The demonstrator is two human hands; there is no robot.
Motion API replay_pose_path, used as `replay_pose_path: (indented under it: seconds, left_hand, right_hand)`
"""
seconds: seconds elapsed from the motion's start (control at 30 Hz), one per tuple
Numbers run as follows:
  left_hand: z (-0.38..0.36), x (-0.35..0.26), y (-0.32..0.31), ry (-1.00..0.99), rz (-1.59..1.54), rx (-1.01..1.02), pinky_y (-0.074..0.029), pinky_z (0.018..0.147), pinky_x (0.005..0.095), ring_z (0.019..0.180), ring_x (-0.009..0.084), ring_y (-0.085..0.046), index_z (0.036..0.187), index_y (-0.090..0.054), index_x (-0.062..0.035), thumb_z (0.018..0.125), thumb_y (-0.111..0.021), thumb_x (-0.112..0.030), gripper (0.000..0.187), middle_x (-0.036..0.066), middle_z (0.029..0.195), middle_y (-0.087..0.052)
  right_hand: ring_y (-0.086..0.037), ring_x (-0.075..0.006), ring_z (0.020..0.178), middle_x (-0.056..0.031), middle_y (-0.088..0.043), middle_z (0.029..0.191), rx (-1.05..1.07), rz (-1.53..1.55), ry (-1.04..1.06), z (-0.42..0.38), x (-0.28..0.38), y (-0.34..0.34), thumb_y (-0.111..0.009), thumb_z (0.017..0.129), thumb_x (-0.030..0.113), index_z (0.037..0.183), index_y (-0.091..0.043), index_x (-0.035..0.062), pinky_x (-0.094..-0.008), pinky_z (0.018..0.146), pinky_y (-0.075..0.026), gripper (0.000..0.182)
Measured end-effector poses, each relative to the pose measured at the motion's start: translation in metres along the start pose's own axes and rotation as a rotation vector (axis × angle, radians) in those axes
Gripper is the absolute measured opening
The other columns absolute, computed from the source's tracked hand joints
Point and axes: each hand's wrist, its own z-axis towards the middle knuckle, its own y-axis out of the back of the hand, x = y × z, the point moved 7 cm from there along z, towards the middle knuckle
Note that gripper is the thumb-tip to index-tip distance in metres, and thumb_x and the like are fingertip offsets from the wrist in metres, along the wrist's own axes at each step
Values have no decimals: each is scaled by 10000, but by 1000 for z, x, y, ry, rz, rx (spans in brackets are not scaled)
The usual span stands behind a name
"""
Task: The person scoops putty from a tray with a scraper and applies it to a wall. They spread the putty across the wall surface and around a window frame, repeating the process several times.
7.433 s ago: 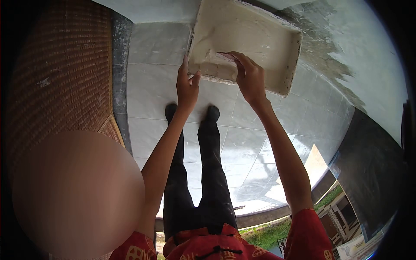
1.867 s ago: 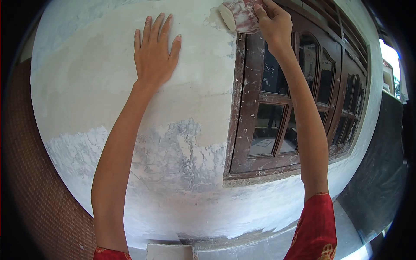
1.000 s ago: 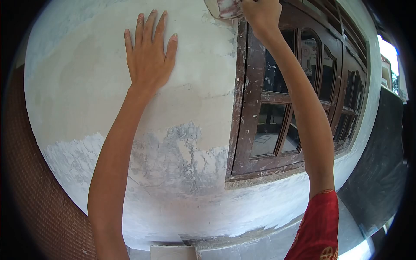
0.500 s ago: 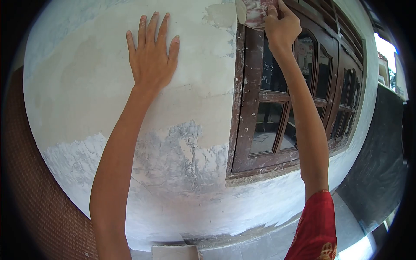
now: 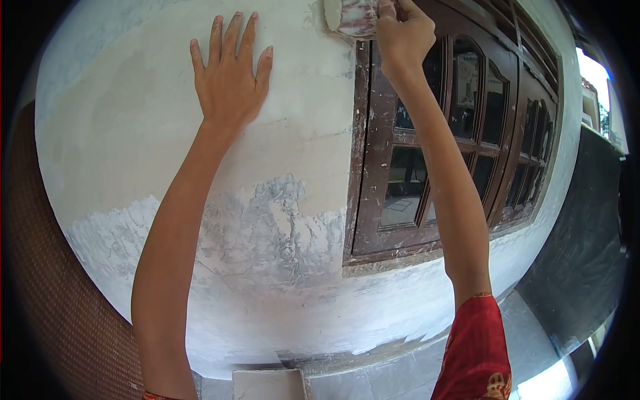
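Observation:
My left hand (image 5: pixel 232 80) lies flat on the plastered wall (image 5: pixel 127 133), fingers spread and pointing up. At the top of the view, my right hand (image 5: pixel 408 37) is closed around a putty knife (image 5: pixel 360 17) with a wide, smeared blade. Pale wet filler (image 5: pixel 333 13) sits along the blade's left edge. The blade is up against the wall at the upper left corner of the brown window frame (image 5: pixel 360 133). Smooth beige filler covers the wall's upper part; lower down, rough white and grey patches (image 5: pixel 280 220) show.
A brown wooden window (image 5: pixel 460 147) with glass panes and paint specks fills the right side. At the bottom stands a pale rectangular container (image 5: pixel 268 385) on grey floor tiles (image 5: pixel 400 373). Brown woven matting (image 5: pixel 73 300) runs down the left, a dark panel (image 5: pixel 577 247) on the far right.
My right hand has moved left with the putty knife, from over the window frame's corner onto the wall beside it. My left hand stays flat on the wall; the view has shifted slightly.

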Motion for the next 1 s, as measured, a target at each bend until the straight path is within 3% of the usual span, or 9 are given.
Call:
replay_pose_path:
  seconds: [0.1,0.23,0.3,0.37,0.43,0.63,0.77,0.83,1.0]
  left_hand:
    - [-2,1,-1,-1,-34,8,-136,1221,585,1513,277,-265,1569,-357,-227,1052,-383,-427,555,32,1595,-388]
    - [-1,0,-5,1,-39,-1,-144,1219,584,1510,275,-270,1568,-359,-228,1052,-382,-430,554,36,1591,-393]
    - [-1,1,-5,-7,-49,-12,-146,1217,588,1509,277,-273,1566,-365,-228,1051,-385,-433,555,38,1589,-395]
    - [0,-1,4,-17,-60,-16,-149,1215,592,1507,279,-276,1563,-370,-228,1049,-388,-436,555,40,1588,-397]
    - [4,-6,12,4,-33,133,-170,1205,586,1499,384,-243,1525,-368,-37,1014,-496,-305,591,174,1587,-341]
    - [5,-8,10,41,-37,137,-122,1217,601,1504,372,-234,1527,-362,-23,988,-520,-302,627,175,1573,-365]
    - [2,-6,11,53,-37,128,-115,1218,602,1506,370,-228,1530,-362,-30,992,-512,-307,624,172,1579,-356]
    - [2,-5,11,63,-39,137,-112,1221,598,1509,368,-221,1532,-362,-35,996,-508,-307,618,169,1582,-352]
    - [2,-5,6,59,-52,145,-104,1226,591,1513,364,-216,1533,-361,-41,997,-507,-308,616,168,1581,-353]
  right_hand:
    - [-743,-292,960,-287,-707,1027,-8,-178,131,-8,-15,-14,-643,928,89,1201,-684,-36,-355,836,-548,303]
    - [-747,-285,915,-238,-743,1019,-157,-197,128,4,-10,28,-619,925,33,1207,-682,-50,-343,802,-554,300]
    - [-745,-278,885,-239,-743,1001,-50,-111,31,2,7,21,-631,928,55,1210,-681,-48,-338,790,-545,305]
    - [-744,-275,865,-237,-743,985,-31,-57,116,-7,3,-5,-645,922,73,1213,-679,-47,-334,783,-538,316]
    - [-746,-277,879,-245,-739,989,58,-46,79,-14,0,-13,-649,914,79,1213,-680,-45,-339,790,-542,325]
    - [-742,-283,951,-253,-733,1054,-239,-195,200,7,-11,38,-644,923,67,1234,-663,-60,-335,835,-544,338]
    - [-741,-295,961,-266,-727,1052,-1,-36,99,4,1,-10,-665,920,85,1239,-662,-49,-340,848,-542,346]
    - [-744,-302,938,-269,-726,1028,-35,-65,224,8,-7,-26,-670,902,69,1221,-675,-38,-340,828,-544,336]
    - [-751,-275,831,-228,-739,908,-69,-225,176,35,2,16,-640,887,18,1143,-714,-20,-343,747,-546,269]
